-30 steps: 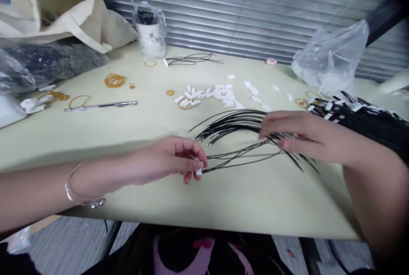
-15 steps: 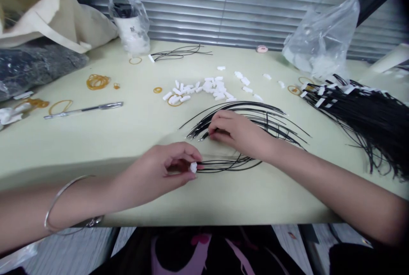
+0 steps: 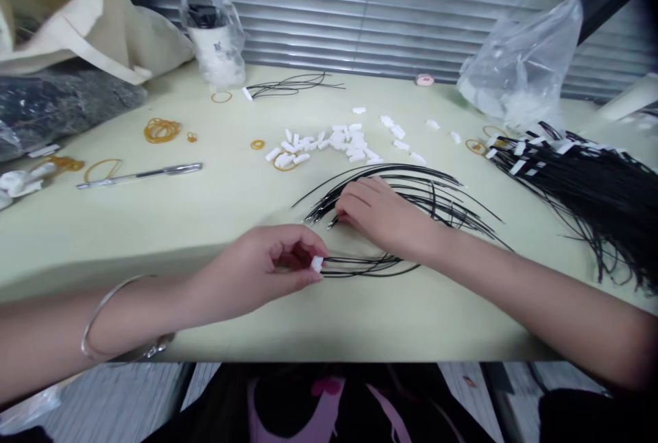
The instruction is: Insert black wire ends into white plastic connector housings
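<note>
Between the thumb and fingers of my left hand (image 3: 267, 261) is a small white plastic connector housing (image 3: 317, 264). Several black wires (image 3: 360, 271) run from it to the right, passing under my right forearm. My right hand (image 3: 378, 213) is closed at the left end of a loose bundle of black wires (image 3: 426, 172) fanned out on the table. Its fingertips are pinched on a black wire (image 3: 333, 222) whose bare metal end pokes out to the left. Behind the bundle lies a scattered group of white connector housings (image 3: 339, 141).
At the right lies a big pile of finished-looking black wires with white connectors (image 3: 591, 189). A pen (image 3: 141, 174) and rubber bands (image 3: 162, 130) lie left. A bagged cup (image 3: 216, 45), a clear plastic bag (image 3: 519, 73) and a wired connector (image 3: 247, 93) are at the back.
My left hand has turned the white connector slightly, showing more of its face. My right fingers have closed in tighter at the wire ends. The whole view has shifted slightly.
</note>
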`<state>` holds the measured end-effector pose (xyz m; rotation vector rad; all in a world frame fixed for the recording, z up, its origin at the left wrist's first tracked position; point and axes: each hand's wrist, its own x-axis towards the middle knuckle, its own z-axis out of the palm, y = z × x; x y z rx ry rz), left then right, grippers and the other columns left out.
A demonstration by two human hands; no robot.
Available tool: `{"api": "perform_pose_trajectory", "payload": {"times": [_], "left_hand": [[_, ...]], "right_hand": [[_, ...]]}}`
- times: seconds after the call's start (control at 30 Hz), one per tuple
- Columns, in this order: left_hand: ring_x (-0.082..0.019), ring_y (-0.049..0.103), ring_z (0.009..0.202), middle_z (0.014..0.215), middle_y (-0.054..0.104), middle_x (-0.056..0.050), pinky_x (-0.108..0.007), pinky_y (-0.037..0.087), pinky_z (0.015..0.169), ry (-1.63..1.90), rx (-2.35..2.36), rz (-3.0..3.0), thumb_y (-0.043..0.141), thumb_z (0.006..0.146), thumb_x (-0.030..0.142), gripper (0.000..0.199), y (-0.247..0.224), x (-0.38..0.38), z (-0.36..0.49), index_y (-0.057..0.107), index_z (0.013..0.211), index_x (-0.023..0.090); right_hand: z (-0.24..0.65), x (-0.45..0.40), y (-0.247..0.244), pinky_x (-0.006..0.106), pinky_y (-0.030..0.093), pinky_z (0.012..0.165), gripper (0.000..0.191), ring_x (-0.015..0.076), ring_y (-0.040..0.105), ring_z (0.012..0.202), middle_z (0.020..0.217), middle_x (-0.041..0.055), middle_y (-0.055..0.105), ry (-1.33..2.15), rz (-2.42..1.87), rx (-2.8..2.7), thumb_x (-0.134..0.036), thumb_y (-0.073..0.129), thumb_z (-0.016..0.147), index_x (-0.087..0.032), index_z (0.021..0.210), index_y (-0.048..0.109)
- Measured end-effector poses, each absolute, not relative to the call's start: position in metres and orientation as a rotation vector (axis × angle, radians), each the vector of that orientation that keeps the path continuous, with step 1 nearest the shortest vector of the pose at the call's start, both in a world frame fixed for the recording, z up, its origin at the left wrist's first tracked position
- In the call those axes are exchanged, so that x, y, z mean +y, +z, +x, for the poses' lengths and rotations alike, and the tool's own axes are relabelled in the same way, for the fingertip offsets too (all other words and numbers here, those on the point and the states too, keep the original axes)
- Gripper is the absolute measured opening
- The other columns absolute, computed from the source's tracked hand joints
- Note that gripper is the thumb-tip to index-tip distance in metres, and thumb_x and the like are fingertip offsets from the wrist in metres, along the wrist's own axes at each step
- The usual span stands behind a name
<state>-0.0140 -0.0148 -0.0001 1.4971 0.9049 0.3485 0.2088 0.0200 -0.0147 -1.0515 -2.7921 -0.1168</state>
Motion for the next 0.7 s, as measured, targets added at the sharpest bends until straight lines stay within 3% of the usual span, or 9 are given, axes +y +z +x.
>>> {"api": "perform_pose_trajectory", "payload": {"times": [0.17, 0.3, 0.43, 0.7], "left_hand": [[-0.007, 0.056, 0.073, 0.078, 0.06, 0.002, -0.018, 0.045, 0.068, 0.4, 0.865, 1.332, 0.062, 0.076, 0.02, 0.015, 0.002, -0.009, -0.013, 0.057, 0.09, 0.016], [-0.006, 0.059, 0.072, 0.077, 0.063, 0.003, -0.02, 0.048, 0.073, 0.5, 0.847, 1.127, 0.066, 0.074, 0.016, 0.017, -0.004, -0.002, -0.014, 0.059, 0.089, 0.016], [-0.007, 0.062, 0.077, 0.084, 0.067, 0.001, -0.021, 0.05, 0.077, 0.575, 0.851, 0.981, 0.069, 0.071, 0.015, 0.023, -0.007, 0.001, -0.015, 0.061, 0.092, 0.016], [-0.008, 0.063, 0.07, 0.078, 0.068, 0.001, -0.02, 0.05, 0.073, 0.583, 0.939, 0.971, 0.071, 0.069, 0.015, 0.021, -0.002, -0.002, -0.013, 0.063, 0.089, 0.015]], "right_hand": [[0.2, 0.019, -0.006, 0.036, 0.033, 0.077, 0.016, 0.0216, 0.043, 0.087, 0.09, 0.0108, 0.051, -0.418, -0.905, -2.903, -0.007, 0.036, 0.086, -0.012, 0.085, 0.051], [0.195, 0.009, 0.014, 0.029, 0.037, 0.069, 0.01, 0.0154, 0.047, 0.078, 0.089, 0.0073, 0.054, 0.055, -1.063, -2.56, -0.01, 0.035, 0.087, -0.015, 0.086, 0.044], [0.19, -0.009, 0.03, 0.021, 0.032, 0.049, 0.01, 0.009, 0.045, 0.056, 0.071, -0.0018, 0.054, 0.604, -1.322, -2.34, -0.026, 0.039, 0.09, -0.019, 0.087, 0.044], [0.182, -0.012, 0.024, 0.024, 0.029, 0.048, 0.02, 0.0086, 0.044, 0.053, 0.062, -0.0035, 0.055, 0.73, -1.481, -2.427, -0.028, 0.041, 0.088, -0.019, 0.076, 0.055]]}}
